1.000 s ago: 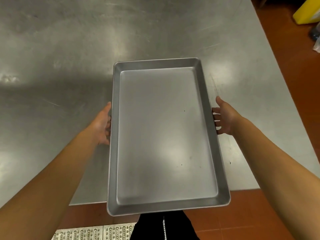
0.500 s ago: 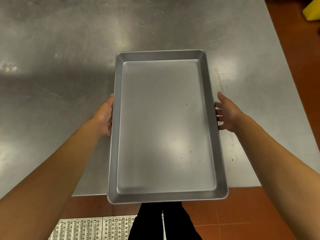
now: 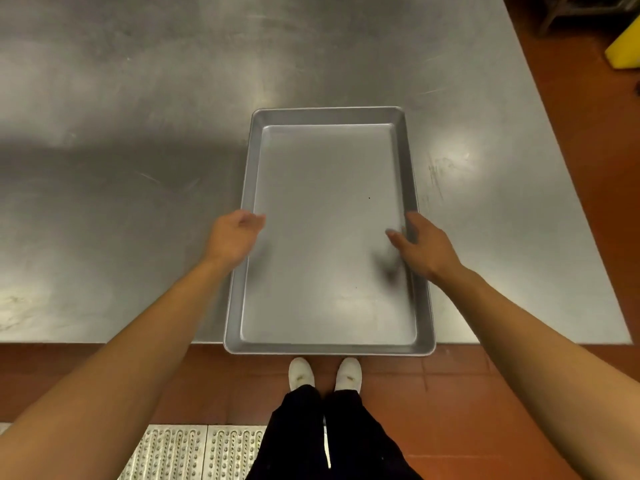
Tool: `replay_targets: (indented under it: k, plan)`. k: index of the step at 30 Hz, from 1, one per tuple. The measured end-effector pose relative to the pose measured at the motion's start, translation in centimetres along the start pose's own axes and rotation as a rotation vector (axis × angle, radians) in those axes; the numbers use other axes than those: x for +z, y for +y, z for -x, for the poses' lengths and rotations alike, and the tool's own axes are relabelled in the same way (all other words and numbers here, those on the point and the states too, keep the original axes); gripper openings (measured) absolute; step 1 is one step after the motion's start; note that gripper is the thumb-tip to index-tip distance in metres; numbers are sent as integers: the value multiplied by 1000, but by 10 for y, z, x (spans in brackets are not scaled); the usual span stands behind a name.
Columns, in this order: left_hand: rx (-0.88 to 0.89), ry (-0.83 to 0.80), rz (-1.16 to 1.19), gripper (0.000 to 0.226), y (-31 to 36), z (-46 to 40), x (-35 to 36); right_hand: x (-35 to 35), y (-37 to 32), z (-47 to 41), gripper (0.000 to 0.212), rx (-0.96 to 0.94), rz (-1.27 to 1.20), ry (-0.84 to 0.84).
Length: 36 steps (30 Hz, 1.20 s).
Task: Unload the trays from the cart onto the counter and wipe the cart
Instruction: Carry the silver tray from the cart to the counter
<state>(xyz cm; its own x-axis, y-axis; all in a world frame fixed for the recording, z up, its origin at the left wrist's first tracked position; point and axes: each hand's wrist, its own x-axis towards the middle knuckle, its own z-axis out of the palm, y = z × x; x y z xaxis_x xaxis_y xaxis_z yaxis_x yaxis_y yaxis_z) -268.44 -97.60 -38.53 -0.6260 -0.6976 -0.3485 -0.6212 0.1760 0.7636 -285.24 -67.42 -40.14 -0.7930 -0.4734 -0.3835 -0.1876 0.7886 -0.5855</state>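
Note:
An empty rectangular metal tray lies flat on the steel counter, its near short end jutting slightly past the counter's front edge. My left hand hovers blurred over the tray's left rim, fingers loosely curled and holding nothing. My right hand is over the right rim, its fingers spread above the tray's inside and casting a shadow there. Neither hand grips the tray. The cart is out of view.
The counter's right edge runs diagonally along the red tiled floor. A yellow object stands on the floor at the far right. A studded metal floor grate lies by my feet.
The tray went from being carried above the counter to lying on it. Both hands left its side rims and now sit above them.

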Motion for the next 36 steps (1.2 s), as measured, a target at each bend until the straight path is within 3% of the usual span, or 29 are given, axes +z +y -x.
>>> replay_targets:
  k: [7, 10, 15, 18, 21, 27, 36]
  plan:
    - [69, -323, -335, 37, -63, 107, 9, 30, 30, 87, 69, -239, 337, -188]
    - [134, -368, -452, 44, -82, 136, 7, 40, 37, 121, 82, -270, 404, -226]
    - [228, -326, -573, 42, -110, 160, 4, 62, 45, 156, 91, -375, 483, -173]
    - [260, -285, -607, 37, -123, 165, 5, 77, 51, 162, 51, -397, 531, -145]
    - [303, -229, -631, 31, -134, 168, 5, 87, 57, 162, 34, -396, 575, -61]
    - [314, -42, -775, 22, -140, 170, 11, 91, 69, 160, 39, -248, 703, 62]
    - [201, -63, -711, 22, -138, 160, 16, 83, 76, 143, 45, -180, 500, -8]
